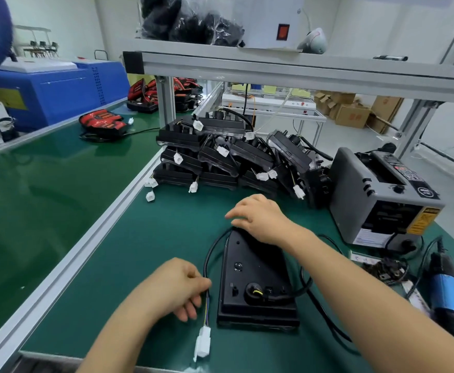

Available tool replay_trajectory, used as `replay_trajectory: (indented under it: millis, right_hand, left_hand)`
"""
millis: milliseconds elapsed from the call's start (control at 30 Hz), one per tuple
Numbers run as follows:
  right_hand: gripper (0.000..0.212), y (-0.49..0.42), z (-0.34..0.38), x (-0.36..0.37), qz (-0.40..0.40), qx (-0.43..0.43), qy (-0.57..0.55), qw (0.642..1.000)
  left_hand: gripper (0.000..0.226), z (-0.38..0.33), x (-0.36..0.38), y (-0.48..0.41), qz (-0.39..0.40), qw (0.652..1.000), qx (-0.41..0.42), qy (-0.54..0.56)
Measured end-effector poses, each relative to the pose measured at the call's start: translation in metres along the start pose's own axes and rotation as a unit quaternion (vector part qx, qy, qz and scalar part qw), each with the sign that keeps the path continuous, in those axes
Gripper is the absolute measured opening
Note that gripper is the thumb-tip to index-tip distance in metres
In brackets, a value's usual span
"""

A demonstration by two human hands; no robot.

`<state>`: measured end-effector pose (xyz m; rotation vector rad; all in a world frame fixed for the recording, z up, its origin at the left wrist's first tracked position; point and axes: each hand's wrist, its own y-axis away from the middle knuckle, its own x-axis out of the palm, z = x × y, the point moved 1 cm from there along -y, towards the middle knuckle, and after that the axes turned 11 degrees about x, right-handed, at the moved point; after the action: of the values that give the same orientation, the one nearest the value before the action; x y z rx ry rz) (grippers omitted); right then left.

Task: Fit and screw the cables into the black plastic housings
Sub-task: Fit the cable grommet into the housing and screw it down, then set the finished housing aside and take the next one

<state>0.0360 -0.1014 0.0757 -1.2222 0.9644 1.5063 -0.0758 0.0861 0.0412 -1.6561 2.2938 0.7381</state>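
While left grip (174,286) pinches limp cable (206,265), right grip (260,219) rests flat-fingered on housing (255,267); stiff, probably light; hold edges.

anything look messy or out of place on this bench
The black housings at the back of the table are heaped crookedly rather than stacked, white connectors dangling loose. Small black parts lie scattered beside the blue screwdriver.

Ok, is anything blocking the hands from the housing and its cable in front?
Nothing visible does. The right hand rests on the far end of the housing, and the left hand pinches the cable just left of the housing.
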Motion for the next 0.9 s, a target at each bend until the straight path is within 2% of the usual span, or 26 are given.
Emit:
replay_trajectory:
  millis: [67,133,167,200,267,300,367,433,567,633,700,767,833,900]
  right_hand:
    - [0.034,0.019,-0.008,-0.004,-0.073,0.034,-0.006,0.997]
    - [0.027,0.050,-0.022,-0.011,-0.162,0.115,-0.020,0.980]
    - [0.027,0.069,-0.031,-0.015,-0.178,0.169,-0.019,0.969]
    - [0.033,0.087,-0.039,-0.016,-0.163,0.223,-0.002,0.961]
    - [0.055,0.118,-0.046,-0.014,-0.053,0.293,0.047,0.953]
    - [0.063,0.128,-0.046,-0.010,0.000,0.301,0.045,0.953]
    - [0.068,0.140,-0.038,-0.003,0.052,0.298,-0.015,0.953]
    - [0.064,0.143,-0.027,0.005,0.056,0.287,-0.068,0.954]
    - [0.051,0.144,-0.015,0.021,0.033,0.263,-0.087,0.960]
    - [0.042,0.143,-0.014,0.026,0.025,0.263,-0.116,0.958]
    - [0.035,0.141,-0.015,0.028,0.014,0.259,-0.147,0.954]
    - [0.030,0.138,-0.016,0.028,-0.007,0.249,-0.171,0.953]
    - [0.032,0.131,-0.013,0.026,-0.025,0.236,-0.201,0.950]
    - [0.034,0.122,-0.005,0.025,-0.023,0.207,-0.204,0.957]
  left_hand:
    - [0.021,0.000,0.005,-0.001,-0.023,1.000,-0.014,0.000]
    - [0.024,0.000,0.009,-0.003,-0.046,0.999,-0.017,0.013]
    - [0.025,0.000,0.011,-0.003,-0.058,0.998,-0.015,0.021]
    - [0.028,0.000,0.012,-0.003,-0.072,0.997,-0.011,0.029]
    - [0.033,-0.001,0.017,-0.001,-0.100,0.995,0.011,0.011]
    - [0.037,-0.002,0.019,0.001,-0.109,0.993,0.027,-0.025]
    - [0.045,-0.006,0.025,0.007,-0.116,0.983,0.057,-0.132]
    - [0.051,-0.012,0.033,0.016,-0.110,0.971,0.073,-0.197]
    - [0.059,-0.019,0.053,0.028,-0.081,0.978,0.082,-0.175]
    - [0.066,-0.018,0.062,0.030,-0.082,0.986,0.074,-0.122]
    - [0.064,-0.016,0.067,0.034,-0.118,0.991,0.068,0.001]
    - [0.060,-0.017,0.072,0.037,-0.150,0.979,0.060,0.120]
    - [0.056,-0.017,0.074,0.036,-0.174,0.948,0.046,0.263]
    - [0.044,-0.019,0.073,0.034,-0.186,0.885,0.045,0.425]
